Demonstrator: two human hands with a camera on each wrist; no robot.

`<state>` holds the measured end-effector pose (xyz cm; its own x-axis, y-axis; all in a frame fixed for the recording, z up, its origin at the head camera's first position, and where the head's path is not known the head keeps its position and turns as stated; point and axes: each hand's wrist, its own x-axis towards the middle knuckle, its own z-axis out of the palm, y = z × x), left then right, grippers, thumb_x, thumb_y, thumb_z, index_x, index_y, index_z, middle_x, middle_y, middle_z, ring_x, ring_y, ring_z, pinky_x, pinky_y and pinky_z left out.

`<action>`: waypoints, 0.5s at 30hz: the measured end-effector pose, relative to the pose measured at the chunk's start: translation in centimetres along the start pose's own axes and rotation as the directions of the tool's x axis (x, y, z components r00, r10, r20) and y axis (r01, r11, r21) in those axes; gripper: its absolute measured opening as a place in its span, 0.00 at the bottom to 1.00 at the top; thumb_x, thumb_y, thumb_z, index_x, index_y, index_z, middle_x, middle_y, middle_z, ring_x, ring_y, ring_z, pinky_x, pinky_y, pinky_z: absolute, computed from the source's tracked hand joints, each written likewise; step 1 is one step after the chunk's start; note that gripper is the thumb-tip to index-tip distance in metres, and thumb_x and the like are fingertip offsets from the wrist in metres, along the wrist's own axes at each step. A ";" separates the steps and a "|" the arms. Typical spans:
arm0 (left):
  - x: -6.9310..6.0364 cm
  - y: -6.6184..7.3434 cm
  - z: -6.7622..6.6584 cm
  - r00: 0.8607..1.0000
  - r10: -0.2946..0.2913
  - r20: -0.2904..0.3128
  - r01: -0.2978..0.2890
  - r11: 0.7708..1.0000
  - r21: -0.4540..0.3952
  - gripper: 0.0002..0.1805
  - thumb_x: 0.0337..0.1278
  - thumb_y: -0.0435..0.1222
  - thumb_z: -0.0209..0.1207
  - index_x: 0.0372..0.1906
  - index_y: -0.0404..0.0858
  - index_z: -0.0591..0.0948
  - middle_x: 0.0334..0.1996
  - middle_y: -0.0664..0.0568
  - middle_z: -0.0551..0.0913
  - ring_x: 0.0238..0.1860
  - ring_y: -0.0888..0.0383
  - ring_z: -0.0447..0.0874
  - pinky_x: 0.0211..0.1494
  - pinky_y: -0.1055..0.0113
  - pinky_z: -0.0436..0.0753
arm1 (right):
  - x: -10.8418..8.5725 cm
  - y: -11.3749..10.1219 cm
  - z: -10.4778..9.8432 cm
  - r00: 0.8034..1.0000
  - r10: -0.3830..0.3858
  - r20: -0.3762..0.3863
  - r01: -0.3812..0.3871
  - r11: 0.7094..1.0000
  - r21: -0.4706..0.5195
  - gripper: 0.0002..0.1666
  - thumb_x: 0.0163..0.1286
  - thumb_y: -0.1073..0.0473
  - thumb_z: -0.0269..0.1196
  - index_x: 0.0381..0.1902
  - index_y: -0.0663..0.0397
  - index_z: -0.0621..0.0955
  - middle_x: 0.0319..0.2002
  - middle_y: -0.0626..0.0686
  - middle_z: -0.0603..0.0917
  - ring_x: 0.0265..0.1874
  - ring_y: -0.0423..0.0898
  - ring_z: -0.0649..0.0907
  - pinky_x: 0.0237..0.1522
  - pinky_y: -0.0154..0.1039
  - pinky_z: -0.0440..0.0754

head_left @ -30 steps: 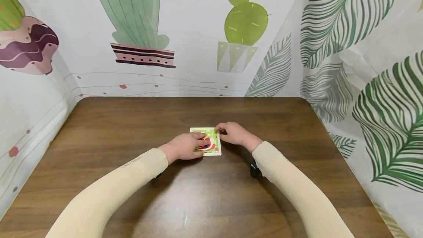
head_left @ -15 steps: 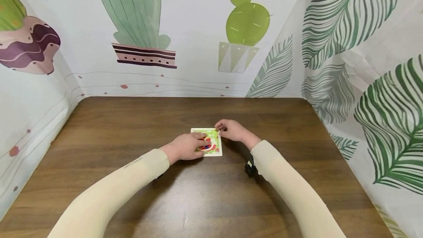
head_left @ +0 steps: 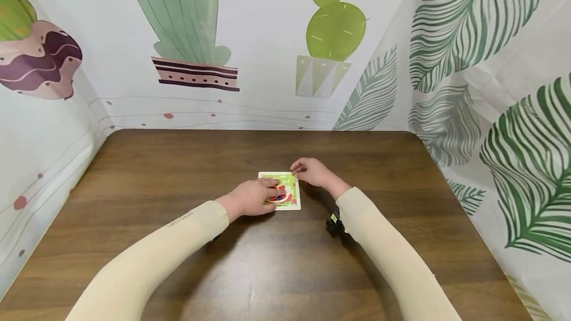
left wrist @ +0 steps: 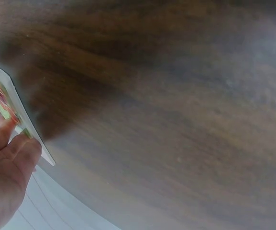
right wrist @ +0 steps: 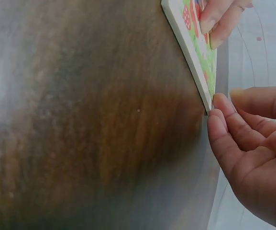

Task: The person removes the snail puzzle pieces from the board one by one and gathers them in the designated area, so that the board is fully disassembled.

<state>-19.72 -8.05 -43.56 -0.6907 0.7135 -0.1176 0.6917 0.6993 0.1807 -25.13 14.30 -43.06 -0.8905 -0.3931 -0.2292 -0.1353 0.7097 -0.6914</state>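
Note:
A small square picture board (head_left: 292,197) with a white rim and a green, red and blue picture lies flat on the table. My left hand (head_left: 252,198) rests on its left part with fingers spread, hiding some of the picture. In the left wrist view, the fingertips of that hand (left wrist: 6,167) touch the board's face and near its rim. My right hand (head_left: 314,172) is at the far right corner, fingers loosely bent. Close up in the right wrist view, fingertips of the right hand (right wrist: 257,153) meet the corner, while the thumb stays off the board.
The brown wooden table (head_left: 178,157) ends at a back edge against a wall cloth (head_left: 263,38) printed with cacti and leaves. A dark wrist camera (head_left: 333,222) hangs under the right cuff.
My right hand has shifted slightly away from me along the board's right side, up to its far corner. The left hand stays on the board, which lies practically where it was.

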 end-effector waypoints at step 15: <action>-0.1 0.3 -0.1 1.000 -0.002 -0.012 0.002 1.000 0.005 0.26 0.63 0.44 0.59 0.66 0.47 0.81 0.72 0.43 0.76 0.73 0.47 0.75 0.70 0.52 0.79 | 0.0 0.0 0.4 0.999 -0.017 -0.035 0.016 1.000 -0.027 0.14 0.72 0.68 0.59 0.52 0.66 0.83 0.47 0.62 0.87 0.42 0.48 0.83 0.38 0.31 0.79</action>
<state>-19.50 -7.96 -43.39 -0.6943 0.7118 -0.1064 0.6915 0.7008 0.1753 -24.96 14.08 -43.34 -0.9027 -0.3843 -0.1936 -0.1610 0.7189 -0.6762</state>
